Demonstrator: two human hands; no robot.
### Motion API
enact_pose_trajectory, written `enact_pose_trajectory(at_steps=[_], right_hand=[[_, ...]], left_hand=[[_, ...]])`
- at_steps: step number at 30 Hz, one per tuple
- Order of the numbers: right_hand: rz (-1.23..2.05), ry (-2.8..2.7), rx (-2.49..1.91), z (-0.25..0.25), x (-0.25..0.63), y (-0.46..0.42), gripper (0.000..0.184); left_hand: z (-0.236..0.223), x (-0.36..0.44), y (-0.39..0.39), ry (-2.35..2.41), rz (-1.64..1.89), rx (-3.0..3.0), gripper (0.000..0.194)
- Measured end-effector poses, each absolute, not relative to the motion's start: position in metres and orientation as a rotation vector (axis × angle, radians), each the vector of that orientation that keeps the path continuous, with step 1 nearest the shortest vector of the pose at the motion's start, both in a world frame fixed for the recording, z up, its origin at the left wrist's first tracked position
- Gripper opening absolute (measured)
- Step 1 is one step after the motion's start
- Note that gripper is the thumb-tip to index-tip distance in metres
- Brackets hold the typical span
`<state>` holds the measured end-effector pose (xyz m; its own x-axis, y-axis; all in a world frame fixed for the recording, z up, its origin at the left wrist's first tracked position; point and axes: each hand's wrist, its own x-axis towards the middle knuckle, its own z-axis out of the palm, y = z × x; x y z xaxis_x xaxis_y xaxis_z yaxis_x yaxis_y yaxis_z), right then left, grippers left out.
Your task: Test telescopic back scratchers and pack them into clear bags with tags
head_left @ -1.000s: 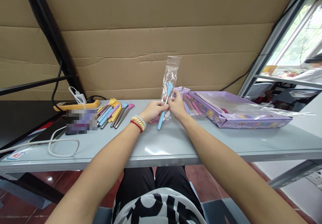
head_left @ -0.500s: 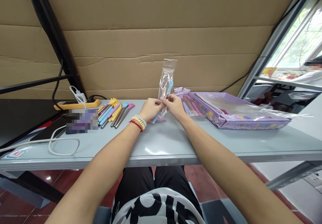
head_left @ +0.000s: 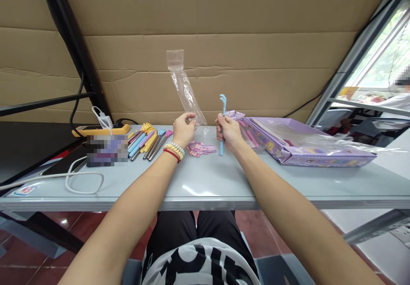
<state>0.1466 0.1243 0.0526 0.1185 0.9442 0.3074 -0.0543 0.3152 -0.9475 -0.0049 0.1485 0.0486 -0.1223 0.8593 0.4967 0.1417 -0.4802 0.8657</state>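
In my left hand (head_left: 184, 130) the fingers pinch a clear plastic bag (head_left: 185, 89), which stands up and leans left with nothing visible inside it. My right hand (head_left: 229, 131) is closed around a light blue back scratcher (head_left: 223, 101), held upright with its curved claw head at the top. Between my hands, small pink and purple printed cards (head_left: 201, 149) lie on the grey table (head_left: 205, 178). Left of my left hand is a pile of back scratchers (head_left: 147, 142) with yellow, blue and pink hand-shaped heads.
On the right stands a purple box (head_left: 323, 159) with clear plastic in it. Bagged pink and purple items (head_left: 251, 136) lie against its left side. A yellow power strip (head_left: 120, 129), a phone (head_left: 107, 150) and a white cable (head_left: 85, 191) occupy the left. Cardboard (head_left: 224, 16) walls the back.
The blue back scratcher has come out of the bag into my right hand. My hands have moved apart, the left one taking the bag leftward. The cards on the table are now uncovered.
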Motion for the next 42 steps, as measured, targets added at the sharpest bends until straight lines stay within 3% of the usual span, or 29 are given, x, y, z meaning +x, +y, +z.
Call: enact_pose_trajectory(at_steps=[9, 15, 22, 28, 42], right_hand=[[0.696, -1.4, -1.107, 0.043, 0.146, 0.129, 0.038], [0.636, -1.481, -1.096, 0.045, 0.149, 0.127, 0.021], [0.253, -1.629, -1.31, 0.05, 0.147, 0.12, 0.015], [0.314, -1.687, -1.532, 0.053, 0.155, 0.121, 0.04], [0.267, -2.104, -1.558, 0.045, 0.165, 0.128, 0.04]], left_hand=[[0.054, 0.001, 0.14, 0.899, 1.708, 1.312, 0.043], [0.062, -0.002, 0.134, 0.875, 1.622, 1.06, 0.057], [0.059, -0.01, 0.139, 0.914, 1.353, 1.074, 0.011], [0.054, -0.02, 0.148, 0.966, 1.457, 0.956, 0.011], [0.056, -0.019, 0.147, 0.943, 1.469, 0.911, 0.011]])
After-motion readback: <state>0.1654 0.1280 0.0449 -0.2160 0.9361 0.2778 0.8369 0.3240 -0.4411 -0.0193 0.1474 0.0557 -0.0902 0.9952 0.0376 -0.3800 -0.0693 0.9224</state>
